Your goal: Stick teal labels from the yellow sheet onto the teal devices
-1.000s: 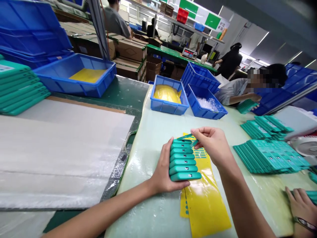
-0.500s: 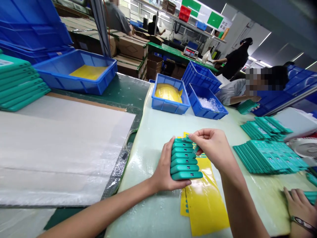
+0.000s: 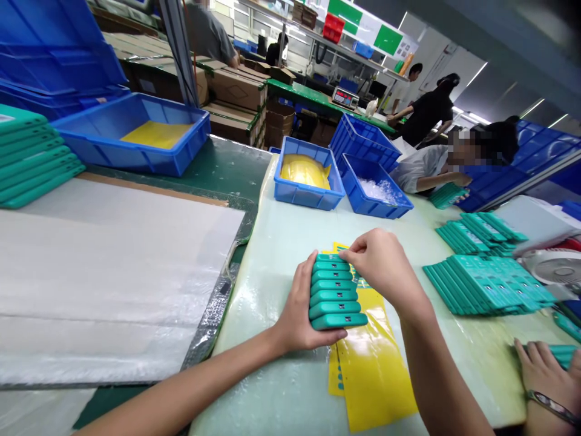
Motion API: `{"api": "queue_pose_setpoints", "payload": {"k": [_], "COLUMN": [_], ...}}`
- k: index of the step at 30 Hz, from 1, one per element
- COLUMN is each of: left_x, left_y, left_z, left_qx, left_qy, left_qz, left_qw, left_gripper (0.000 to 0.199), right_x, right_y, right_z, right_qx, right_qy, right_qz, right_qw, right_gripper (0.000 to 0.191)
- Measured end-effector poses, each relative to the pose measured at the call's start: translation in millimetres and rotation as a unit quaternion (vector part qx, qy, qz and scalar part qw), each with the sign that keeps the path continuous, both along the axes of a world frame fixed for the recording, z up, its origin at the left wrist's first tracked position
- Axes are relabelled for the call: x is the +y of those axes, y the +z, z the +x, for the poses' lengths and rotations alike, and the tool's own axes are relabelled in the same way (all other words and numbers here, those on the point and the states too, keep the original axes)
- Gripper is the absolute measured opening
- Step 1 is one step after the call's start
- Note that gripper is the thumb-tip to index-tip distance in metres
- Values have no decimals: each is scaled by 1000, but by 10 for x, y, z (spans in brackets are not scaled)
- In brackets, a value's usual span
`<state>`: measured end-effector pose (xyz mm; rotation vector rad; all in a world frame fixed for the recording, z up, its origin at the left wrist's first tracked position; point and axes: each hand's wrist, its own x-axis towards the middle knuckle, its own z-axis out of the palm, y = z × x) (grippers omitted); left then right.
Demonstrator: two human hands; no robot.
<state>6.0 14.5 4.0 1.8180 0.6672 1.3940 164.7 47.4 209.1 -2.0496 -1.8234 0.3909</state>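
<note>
The left hand (image 3: 297, 312) is grasping a stack of teal cases (image 3: 338, 297), smooth, slim slabs with rounded ends, each showing a small dark opening. The right hand (image 3: 379, 263) is bringing its fingertips together on the end of the stack's top case; whether they are gripping a strip I cannot tell. Beneath the stack, glossy yellow sheets (image 3: 376, 369) are lying on a pale, shiny table cover (image 3: 290, 239), slightly creased and reflecting light. Beyond the stack, a ribbed blue plastic bin (image 3: 308, 200) is holding crinkled yellow film (image 3: 306, 169). To the stack's right, more teal cases (image 3: 485, 284) are leaning in overlapping rows. Compared with one second ago, the right fingertips are sitting lower, and the slanting teal strip is no longer standing above the top case.
</note>
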Motion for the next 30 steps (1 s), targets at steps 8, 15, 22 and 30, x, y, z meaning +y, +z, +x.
{"api": "queue_pose_setpoints", "payload": {"k": [8, 15, 22, 30], "left_x": [3, 5, 1, 12], "left_y": [30, 56, 35, 55], "left_z": [8, 13, 15, 19], "left_qx": [-17, -11, -5, -5], "left_qy": [0, -1, 4, 9], "left_qz": [8, 12, 1, 11], "left_qw": [1000, 1000, 1000, 1000], "left_gripper": [146, 149, 154, 146], "right_x": [-89, -207, -242, -219], "right_y": [243, -88, -130, -155], "right_z": [206, -87, -153, -182], "right_qx": [346, 348, 308, 231], "right_qy": [-13, -94, -86, -70], "right_qz": [90, 45, 46, 40], "right_qw": [934, 932, 946, 970], "right_gripper": [45, 43, 41, 31]}}
